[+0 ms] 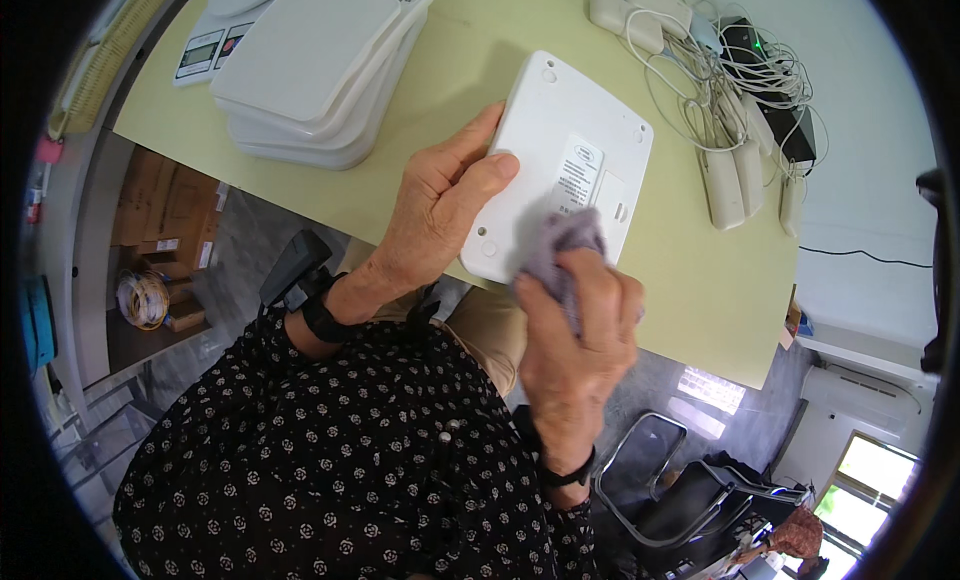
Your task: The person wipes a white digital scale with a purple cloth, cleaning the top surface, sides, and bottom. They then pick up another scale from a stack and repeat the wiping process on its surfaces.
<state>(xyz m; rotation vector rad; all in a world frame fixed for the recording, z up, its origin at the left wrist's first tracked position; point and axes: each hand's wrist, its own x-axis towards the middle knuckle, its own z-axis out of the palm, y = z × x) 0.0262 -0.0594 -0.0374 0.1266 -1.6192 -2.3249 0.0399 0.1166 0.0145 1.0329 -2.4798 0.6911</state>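
A white digital scale (pixel 540 130) is turned so that its underside faces me, showing a printed label, a battery cover and small round feet. My left hand (pixel 435 205) grips its left edge, thumb on the underside and fingers behind. Bunched in my right hand (pixel 583 335) is a greyish-purple cloth (pixel 568 245), pressed against the lower part of the underside below the label. The cloth hides that bottom corner. Both wrists carry black bands.
Stacked white scales (pixel 310 55) stand at the table's far left, a smaller scale (pixel 200 55) beside them. Power strips (pixel 722 180) and tangled white cables (pixel 700 80) lie at the right. Below the pale green table (pixel 720 300) are a black chair (pixel 690 500) and cardboard boxes (pixel 165 205).
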